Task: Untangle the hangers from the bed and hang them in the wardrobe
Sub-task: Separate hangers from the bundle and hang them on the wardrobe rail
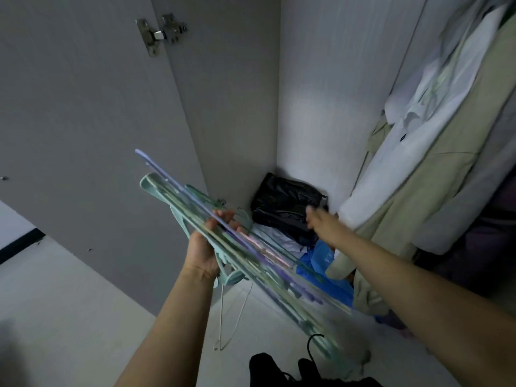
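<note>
My left hand point(208, 247) grips a bundle of several plastic hangers point(251, 252), mint green, purple and pink, held flat and slanting from upper left to lower right. Its lower end is blurred. A white wire hanger point(223, 317) dangles below the bundle. My right hand point(318, 219) reaches forward into the open wardrobe point(307, 93), blurred, above a black bag; whether its fingers hold anything cannot be made out. The wardrobe rail is out of view.
The open wardrobe door point(83, 121) with its hinge point(162, 32) stands at left. Hung clothes point(432, 163), white and beige, fill the right side. A black plastic bag point(287, 205) and blue bag point(324, 263) lie on the wardrobe floor. My dark shoes point(268, 367) are below.
</note>
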A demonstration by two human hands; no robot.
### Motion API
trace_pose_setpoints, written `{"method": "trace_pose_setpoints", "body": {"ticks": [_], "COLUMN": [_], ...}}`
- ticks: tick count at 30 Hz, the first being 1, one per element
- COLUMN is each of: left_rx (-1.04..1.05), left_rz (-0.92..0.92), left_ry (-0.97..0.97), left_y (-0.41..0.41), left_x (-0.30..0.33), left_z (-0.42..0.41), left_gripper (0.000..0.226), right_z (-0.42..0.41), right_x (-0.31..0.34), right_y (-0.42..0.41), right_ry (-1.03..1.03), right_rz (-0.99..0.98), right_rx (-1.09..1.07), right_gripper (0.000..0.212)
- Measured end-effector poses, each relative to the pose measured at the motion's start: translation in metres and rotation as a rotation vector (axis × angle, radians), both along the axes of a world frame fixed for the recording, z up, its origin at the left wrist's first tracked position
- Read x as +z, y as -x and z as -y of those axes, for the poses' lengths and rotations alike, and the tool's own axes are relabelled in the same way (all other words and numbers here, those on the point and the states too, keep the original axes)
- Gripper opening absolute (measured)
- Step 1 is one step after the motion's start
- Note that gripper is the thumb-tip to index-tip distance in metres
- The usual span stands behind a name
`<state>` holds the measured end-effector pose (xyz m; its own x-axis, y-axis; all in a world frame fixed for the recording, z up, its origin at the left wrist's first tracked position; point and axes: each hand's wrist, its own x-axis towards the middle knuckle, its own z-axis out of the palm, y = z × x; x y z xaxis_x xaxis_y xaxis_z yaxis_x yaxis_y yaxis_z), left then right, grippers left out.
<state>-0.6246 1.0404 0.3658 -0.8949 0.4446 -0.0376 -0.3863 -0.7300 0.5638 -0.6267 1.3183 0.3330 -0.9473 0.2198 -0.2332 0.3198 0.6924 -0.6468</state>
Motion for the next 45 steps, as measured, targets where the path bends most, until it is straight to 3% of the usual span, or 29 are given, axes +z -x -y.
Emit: {"method": "trace_pose_setpoints", "body": {"ticks": [2, 5, 8, 10, 13, 15, 17, 18, 20, 21, 25, 31, 33, 36, 40, 45], "left_rx": [-0.016, -0.095, -0.086, -0.061, -0.021, -0.003, 0.048, 0.089, 0.17, 0.207, 0.321, 0.346, 0.354, 0.361, 0.332, 0.281], "left_rz": [-0.012, -0.066, -0.064, -0.076, -0.097, -0.024, 0.065, 0.106, 0.158, 0.182, 0.299, 0.333, 0.337, 0.352, 0.328, 0.305], "left_ry": [-0.049, -0.179, -0.225, -0.164, -0.011, 0.071, 0.097, 0.091, 0.118, 0.141, 0.073, 0.145, 0.169, 0.123, 0.042, 0.009], "left_y": [0.0, 0.0, 0.002, 0.004, 0.006, 0.007, 0.008, 0.008, 0.012, 0.014, 0.024, 0.033, 0.032, 0.033, 0.037, 0.042], "left_x": [0.002, 0.003, 0.01, 0.013, 0.016, 0.018, 0.023, 0.026, 0.031, 0.034, 0.046, 0.062, 0.067, 0.078, 0.095, 0.117], "left_z": [0.007, 0.018, 0.026, 0.029, 0.026, 0.016, 0.005, -0.001, -0.009, -0.012, -0.015, -0.002, -0.007, -0.013, -0.026, -0.05], "left_gripper": [0.023, 0.012, 0.01, 0.013, 0.012, 0.01, 0.01, 0.015, 0.042, 0.044, 0.019, 0.03, 0.031, 0.031, 0.032, 0.02], "right_z": [0.001, 0.002, -0.006, -0.014, -0.028, -0.033, -0.033, -0.031, -0.021, -0.016, 0.003, 0.021, 0.023, 0.017, -0.008, -0.037], "right_x": [-0.035, -0.064, -0.071, -0.067, -0.056, -0.045, -0.037, -0.033, -0.022, -0.017, 0.011, 0.066, 0.088, 0.136, 0.206, 0.271], "right_y": [-0.012, -0.036, -0.046, -0.047, -0.041, -0.036, -0.03, -0.028, -0.027, -0.027, -0.025, -0.009, -0.006, -0.01, -0.003, 0.019], "right_ry": [0.115, 0.438, 0.609, 0.596, 0.626, 0.579, 0.405, 0.366, 0.484, 0.54, 0.357, 0.042, -0.039, -0.226, -0.421, -0.482], "right_rz": [0.291, 0.598, 0.681, 0.607, 0.353, 0.165, 0.021, -0.054, -0.203, -0.255, -0.18, -0.21, -0.241, -0.447, -0.683, -0.717], "right_rx": [0.075, -0.067, -0.044, -0.053, -0.261, -0.365, -0.407, -0.415, -0.458, -0.482, -0.288, -0.084, -0.131, -0.246, -0.404, -0.536], "right_gripper": [0.07, 0.087, 0.101, 0.089, 0.055, 0.05, 0.05, 0.044, 0.034, 0.033, 0.028, 0.01, 0.016, 0.03, 0.032, 0.03]}}
